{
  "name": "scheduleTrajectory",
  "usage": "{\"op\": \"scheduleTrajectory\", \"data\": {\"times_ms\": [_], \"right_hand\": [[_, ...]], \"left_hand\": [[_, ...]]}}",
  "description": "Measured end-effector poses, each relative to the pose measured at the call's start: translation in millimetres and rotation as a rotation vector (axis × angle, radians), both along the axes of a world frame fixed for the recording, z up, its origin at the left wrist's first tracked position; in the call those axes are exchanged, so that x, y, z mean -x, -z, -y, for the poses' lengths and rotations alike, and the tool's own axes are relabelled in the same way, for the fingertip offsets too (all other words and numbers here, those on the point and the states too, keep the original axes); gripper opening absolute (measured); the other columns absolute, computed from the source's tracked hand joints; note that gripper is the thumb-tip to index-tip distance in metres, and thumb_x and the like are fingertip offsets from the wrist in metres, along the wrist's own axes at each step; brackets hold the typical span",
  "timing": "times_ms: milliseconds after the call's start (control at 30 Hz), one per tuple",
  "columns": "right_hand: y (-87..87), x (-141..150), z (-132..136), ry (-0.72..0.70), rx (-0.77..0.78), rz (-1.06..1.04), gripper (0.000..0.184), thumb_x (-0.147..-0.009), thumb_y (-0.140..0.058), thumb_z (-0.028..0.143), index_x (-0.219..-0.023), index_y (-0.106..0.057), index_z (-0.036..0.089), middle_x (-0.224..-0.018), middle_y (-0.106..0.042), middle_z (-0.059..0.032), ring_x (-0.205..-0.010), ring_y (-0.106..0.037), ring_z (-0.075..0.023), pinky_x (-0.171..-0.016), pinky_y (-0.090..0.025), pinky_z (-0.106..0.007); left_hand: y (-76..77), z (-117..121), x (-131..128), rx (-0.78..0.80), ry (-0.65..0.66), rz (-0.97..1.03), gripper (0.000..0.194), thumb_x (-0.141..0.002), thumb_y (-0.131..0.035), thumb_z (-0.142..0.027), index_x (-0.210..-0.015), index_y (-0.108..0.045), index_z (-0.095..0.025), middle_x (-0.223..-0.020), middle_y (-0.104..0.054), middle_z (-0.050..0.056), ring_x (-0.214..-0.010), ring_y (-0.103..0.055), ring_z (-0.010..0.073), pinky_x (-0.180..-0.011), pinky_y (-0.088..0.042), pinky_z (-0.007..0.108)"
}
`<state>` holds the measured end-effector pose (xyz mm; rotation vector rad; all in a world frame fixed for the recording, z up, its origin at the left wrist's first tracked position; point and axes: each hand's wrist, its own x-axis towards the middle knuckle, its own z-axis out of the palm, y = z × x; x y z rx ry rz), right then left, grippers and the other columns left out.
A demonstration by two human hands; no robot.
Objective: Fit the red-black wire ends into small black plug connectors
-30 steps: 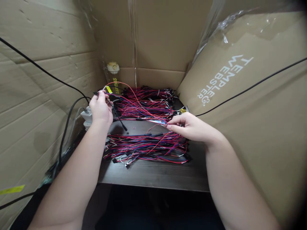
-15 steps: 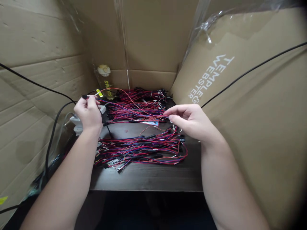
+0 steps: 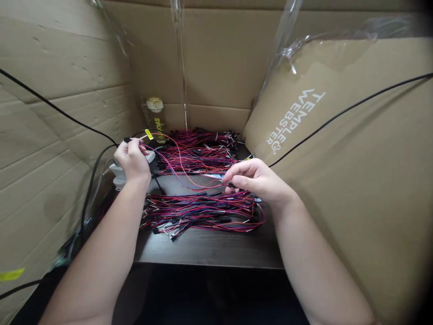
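Note:
Between my hands hangs a wire harness (image 3: 174, 170) of thin red, orange and blue-purple wires, sagging in a loose curve. My left hand (image 3: 133, 158) is closed on its left end, where a black connector (image 3: 127, 139) sticks out above the fingers. A yellow tag (image 3: 149, 134) on a white wire stands beside that hand. At the other end, my right hand (image 3: 252, 180) pinches the harness by a small black connector (image 3: 231, 184). Under the harness lies a near bundle of similar harnesses (image 3: 203, 212); a far bundle (image 3: 199, 153) lies behind it.
Cardboard walls surround the dark table (image 3: 209, 250); the right panel (image 3: 338, 149) carries white lettering. A bottle with a yellowish cap (image 3: 154, 104) stands at the back left. White plugs (image 3: 118, 174) sit behind my left forearm. Black cables (image 3: 348, 107) cross both sides.
My right hand has moved down and toward me, now showing a black connector at its fingertips. The wires have gone from nearly taut to sagging. The camera view has shifted slightly.

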<state>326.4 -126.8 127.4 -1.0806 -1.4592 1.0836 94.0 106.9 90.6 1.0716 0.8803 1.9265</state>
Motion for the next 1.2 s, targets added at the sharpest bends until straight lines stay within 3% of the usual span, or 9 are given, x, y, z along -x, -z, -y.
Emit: {"op": "scheduleTrajectory", "data": {"times_ms": [167, 333, 433, 600, 700, 800, 933, 1067, 1200], "right_hand": [[9.0, 1.2, -2.3, -0.066, -0.080, -0.279, 0.027, -0.082, -0.082, 0.044, -0.090, -0.081, 0.018, -0.070, -0.075, -0.0035, -0.060, -0.067, -0.0093, -0.056, -0.049, -0.017], [11.6, 0.4, -6.3, -0.054, -0.035, -0.290, 0.035, -0.070, -0.091, 0.041, -0.091, -0.080, 0.017, -0.069, -0.075, -0.0037, -0.058, -0.067, -0.0105, -0.054, -0.050, -0.018], [10.2, -0.7, -6.0, -0.139, -0.018, -0.293, 0.034, -0.071, -0.092, 0.032, -0.098, -0.078, 0.017, -0.074, -0.076, -0.0030, -0.062, -0.069, -0.0096, -0.058, -0.052, -0.016], [7.4, -3.4, -3.2, -0.322, 0.155, -0.214, 0.046, -0.068, -0.092, 0.017, -0.110, -0.074, 0.015, -0.083, -0.074, -0.0022, -0.072, -0.070, -0.0097, -0.064, -0.054, -0.017], [7.3, -4.3, -3.9, -0.298, 0.172, -0.182, 0.047, -0.064, -0.094, 0.015, -0.106, -0.074, 0.014, -0.083, -0.071, -0.0005, -0.068, -0.066, -0.0080, -0.060, -0.053, -0.016], [7.3, -4.7, -5.2, -0.267, 0.148, -0.168, 0.043, -0.062, -0.095, 0.017, -0.100, -0.075, 0.013, -0.081, -0.068, 0.0013, -0.066, -0.063, -0.0067, -0.059, -0.053, -0.015], [8.7, -5.5, -4.8, -0.314, 0.156, -0.153, 0.043, -0.060, -0.095, 0.016, -0.098, -0.075, 0.013, -0.079, -0.067, 0.0019, -0.066, -0.062, -0.0066, -0.060, -0.053, -0.015], [11.1, -1.1, -4.0, -0.512, 0.236, -0.120, 0.044, -0.071, -0.090, 0.026, -0.109, -0.072, 0.013, -0.087, -0.076, -0.0054, -0.073, -0.070, -0.0119, -0.061, -0.053, -0.018], [10.6, 12.1, -5.3, -0.841, 0.349, 0.089, 0.052, -0.084, -0.080, 0.043, -0.124, -0.070, 0.010, -0.114, -0.076, -0.0175, -0.099, -0.073, -0.0200, -0.088, -0.056, -0.030]], "left_hand": [[-2.2, -1.9, 0.7, 0.056, -0.002, 0.092, 0.016, -0.087, -0.048, -0.017, -0.074, -0.057, -0.017, -0.059, -0.048, -0.004, -0.054, -0.048, 0.0082, -0.056, -0.041, 0.023], [-7.5, -0.7, 4.0, 0.051, 0.050, 0.173, 0.016, -0.094, -0.053, -0.026, -0.081, -0.060, -0.019, -0.063, -0.046, -0.005, -0.050, -0.039, 0.0061, -0.051, -0.034, 0.023], [-10.4, -0.1, 9.4, 0.041, 0.169, 0.196, 0.018, -0.095, -0.057, -0.034, -0.082, -0.061, -0.023, -0.058, -0.038, -0.006, -0.044, -0.032, 0.0072, -0.049, -0.033, 0.025], [-14.2, 3.9, 16.1, 0.112, 0.488, 0.377, 0.022, -0.097, -0.054, -0.031, -0.078, -0.058, -0.022, -0.053, -0.038, -0.006, -0.045, -0.040, 0.0088, -0.053, -0.041, 0.025], [-16.7, 8.2, 17.1, 0.137, 0.624, 0.514, 0.019, -0.095, -0.055, -0.024, -0.076, -0.055, -0.020, -0.052, -0.037, -0.007, -0.045, -0.041, 0.0081, -0.055, -0.043, 0.024], [-18.0, 11.3, 17.6, 0.140, 0.677, 0.559, 0.018, -0.095, -0.054, -0.021, -0.077, -0.054, -0.019, -0.054, -0.036, -0.007, -0.046, -0.041, 0.0077, -0.055, -0.043, 0.022], [-18.1, 13.1, 19.0, 0.086, 0.791, 0.611, 0.018, -0.095, -0.054, -0.021, -0.078, -0.055, -0.019, -0.057, -0.041, -0.005, -0.050, -0.046, 0.0083, -0.057, -0.045, 0.022], [-22.0, 24.4, 16.0, 0.103, 0.999, 0.592, 0.016, -0.094, -0.059, -0.023, -0.079, -0.057, -0.018, -0.062, -0.049, -0.003, -0.055, -0.052, 0.0088, -0.058, -0.048, 0.022], [-24.4, 51.0, 2.0, 0.242, 1.145, 0.393, 0.015, -0.095, -0.064, -0.029, -0.084, -0.063, -0.018, -0.063, -0.052, -0.001, -0.061, -0.058, 0.0112, -0.062, -0.053, 0.023]]}}
